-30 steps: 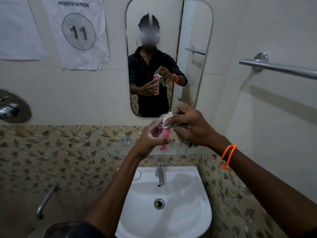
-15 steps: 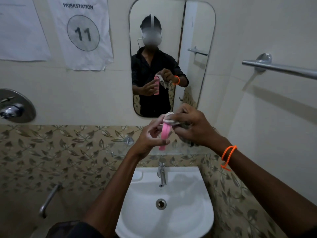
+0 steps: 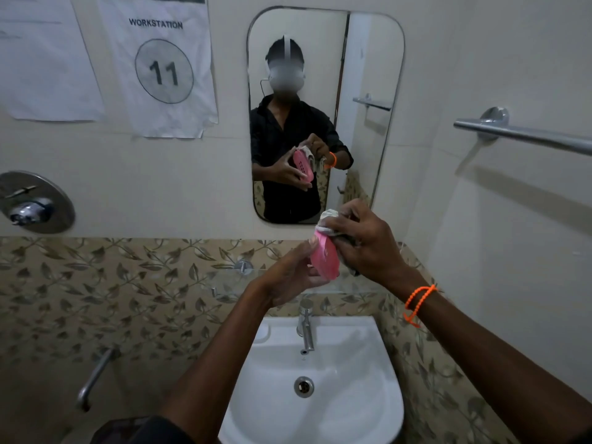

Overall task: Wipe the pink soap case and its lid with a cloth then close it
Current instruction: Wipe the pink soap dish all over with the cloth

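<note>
- we hold the pink soap case piece [image 3: 325, 257] in the left hand [image 3: 290, 277], up in the air over the sink [image 3: 358, 411] and in front of the mirror [image 3: 368, 59]; the thumb sits on its upper edge and the fingers curl under its lower end.
- whether this piece is the case body or its lid we cannot tell from our side; the mirror shows small holes on its far face, which suggests the draining part. the other piece is not in view.
- the right hand [image 3: 368, 245] is closed round a bunched pale cloth [image 3: 330, 221] and presses it against the top end of the pink piece, right beside the left thumb.
- to do this wipe well, we judge the left grip should stay on the rim only, so the cloth can travel the whole face without meeting our fingers.
- we would draw the cloth down the length, then turn the piece to reach the holed side and the inner corners, where soap residue tends to sit.
- smooth plastic may be slippery if wet, so we press lightly and keep it over the sink in case it slips.
- the task looks partway: wiping is under way, closing not yet done.
</note>
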